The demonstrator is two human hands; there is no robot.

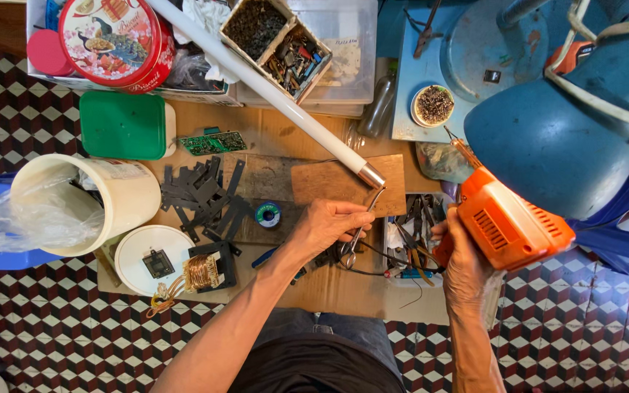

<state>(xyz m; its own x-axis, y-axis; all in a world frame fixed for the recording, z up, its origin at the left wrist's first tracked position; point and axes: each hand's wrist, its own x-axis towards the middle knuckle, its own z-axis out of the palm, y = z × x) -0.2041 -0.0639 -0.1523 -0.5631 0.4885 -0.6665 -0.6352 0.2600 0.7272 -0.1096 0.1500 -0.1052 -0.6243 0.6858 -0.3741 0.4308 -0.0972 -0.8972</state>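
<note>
Head view: left hand closed around tweezers, fingers curled over the upper part, tips raised to the metal cap of the white tube just above the fingers. Tube laid slantwise across the boxes so the capped end overhangs the wooden board, within reach of both hands. Right hand wrapped tight on the grip of the orange soldering gun, thumb side toward the tweezers, thin tip angled up and away, well clear of the cap. Solder spool just left of the left fingers. Dark metal strips heaped further left, coil on a white lid below them. Tool tray between the two hands. All on a cardboard-covered surface.
</note>
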